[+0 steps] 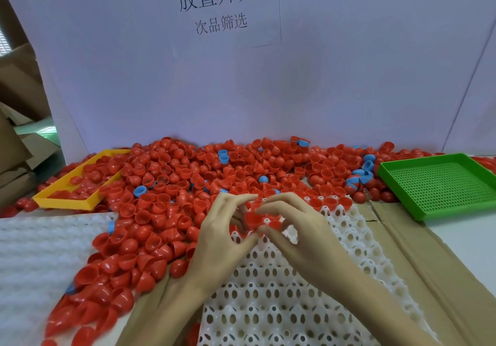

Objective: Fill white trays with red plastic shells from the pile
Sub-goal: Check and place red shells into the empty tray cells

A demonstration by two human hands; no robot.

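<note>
A big pile of red plastic shells point(188, 184) covers the table's middle and left. In front of it lies a white tray point(268, 305) with rows of holes; a few red shells point(332, 202) sit in its far row. My left hand point(222, 238) and my right hand point(300, 233) meet over the tray's far edge. Both pinch a red shell point(252, 218) between their fingertips. Whether that shell is a single one or two stuck together I cannot tell.
A yellow tray point(53, 199) holding red shells stands at the left, a green perforated tray point(442, 184) at the right. Several blue shells point(223, 156) are mixed into the pile. A second white tray point(40, 251) lies at the near left. Cardboard point(429, 265) underlies the right side.
</note>
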